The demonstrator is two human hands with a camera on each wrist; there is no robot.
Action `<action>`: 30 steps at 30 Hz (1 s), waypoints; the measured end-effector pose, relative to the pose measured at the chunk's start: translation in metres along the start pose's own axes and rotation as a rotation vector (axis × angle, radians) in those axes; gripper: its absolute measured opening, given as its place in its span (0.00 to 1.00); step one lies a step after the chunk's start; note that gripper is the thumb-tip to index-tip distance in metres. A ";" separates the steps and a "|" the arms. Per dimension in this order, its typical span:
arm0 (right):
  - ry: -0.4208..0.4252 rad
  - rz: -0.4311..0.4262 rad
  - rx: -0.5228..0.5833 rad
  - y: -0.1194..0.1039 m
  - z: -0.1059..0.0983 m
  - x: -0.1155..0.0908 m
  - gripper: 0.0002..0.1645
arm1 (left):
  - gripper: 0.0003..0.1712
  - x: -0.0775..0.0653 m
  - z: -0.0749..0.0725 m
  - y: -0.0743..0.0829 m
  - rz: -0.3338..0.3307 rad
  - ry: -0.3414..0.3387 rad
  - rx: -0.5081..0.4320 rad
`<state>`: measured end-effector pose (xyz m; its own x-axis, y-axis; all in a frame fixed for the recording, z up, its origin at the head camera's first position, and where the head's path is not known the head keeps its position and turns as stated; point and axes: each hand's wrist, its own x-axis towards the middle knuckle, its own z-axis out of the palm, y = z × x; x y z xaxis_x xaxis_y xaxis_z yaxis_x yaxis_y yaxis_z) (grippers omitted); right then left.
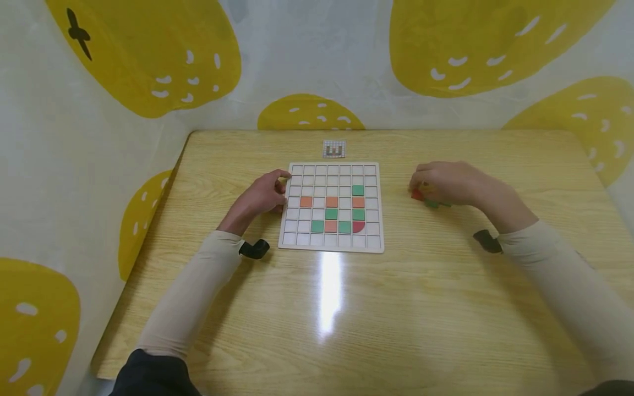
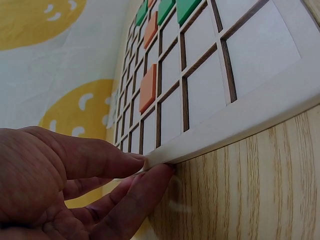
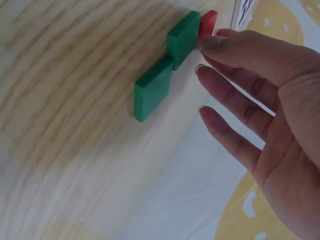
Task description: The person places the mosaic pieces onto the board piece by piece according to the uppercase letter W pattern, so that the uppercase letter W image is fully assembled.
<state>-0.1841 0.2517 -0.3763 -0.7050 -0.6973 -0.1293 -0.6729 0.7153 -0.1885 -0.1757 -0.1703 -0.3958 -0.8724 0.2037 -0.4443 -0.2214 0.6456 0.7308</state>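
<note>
A white grid board [image 1: 302, 240] lies on the table, carrying several green, orange and red pieces. One red piece [image 1: 359, 226] on it has a rounded corner. My left hand [image 1: 262, 195] pinches the board's left edge between thumb and fingers, as the left wrist view shows. Off to the right of the board, my right hand [image 1: 448, 181] reaches over loose tiles. Its thumb and a finger meet at a red tile [image 3: 207, 23], partly covered by the thumb. Two green tiles [image 3: 153, 90] lie beside it, corner to corner. An orange patch under this hand is mostly hidden.
A small card [image 1: 334, 149] with a grid and a brown figure lies behind the board. The wooden table [image 1: 277, 308] ends against a sheet [image 1: 317, 60] with yellow fruit prints at the back and left. Dark curved pieces [image 1: 255, 249] stick out from both wrists.
</note>
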 end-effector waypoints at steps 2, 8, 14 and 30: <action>0.003 0.000 -0.004 -0.001 0.000 0.000 0.13 | 0.39 0.000 0.000 0.000 0.000 0.001 -0.001; 0.027 -0.026 -0.007 0.000 0.003 0.001 0.13 | 0.39 0.000 0.000 -0.001 0.002 0.006 0.003; 0.025 -0.007 -0.018 -0.001 0.004 0.002 0.11 | 0.39 0.001 0.001 -0.001 -0.006 0.006 0.002; 0.021 0.012 -0.026 -0.006 0.007 0.007 0.13 | 0.39 0.000 0.001 0.000 -0.006 0.011 0.012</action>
<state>-0.1832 0.2421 -0.3826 -0.7173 -0.6879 -0.1106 -0.6699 0.7246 -0.1618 -0.1751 -0.1694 -0.3961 -0.8758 0.1923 -0.4427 -0.2212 0.6554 0.7222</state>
